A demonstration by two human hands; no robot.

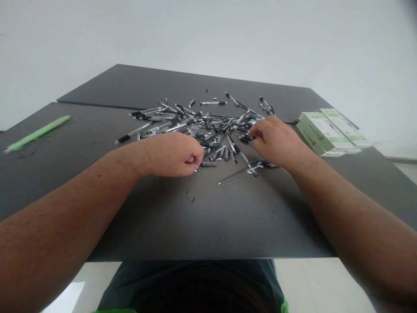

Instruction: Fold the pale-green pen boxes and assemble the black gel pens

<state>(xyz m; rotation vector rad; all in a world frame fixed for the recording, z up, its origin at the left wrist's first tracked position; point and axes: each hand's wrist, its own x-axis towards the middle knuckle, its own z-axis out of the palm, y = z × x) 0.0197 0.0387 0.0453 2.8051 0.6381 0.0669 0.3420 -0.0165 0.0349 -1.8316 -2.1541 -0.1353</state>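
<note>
A loose heap of pen parts (198, 126), clear barrels with black grips, caps and thin refills, lies in the middle of the dark table. My left hand (177, 154) is closed in a fist at the heap's near left edge. A tiny pale tip shows under its fingers; the rest of what it holds is hidden. At the heap's right side, my right hand (275, 139) has its thumb and fingers pinched together among dark pen parts. Whatever sits between those fingertips cannot be made out. A refill (233, 175) lies between the hands, nearer the front.
Light green and white boxes (329, 134) stand at the right of the table (195, 226). On the left lies a long green stick-like item (39, 133). A few black scraps (190, 198) lie before the heap. Behind the tables is a white wall.
</note>
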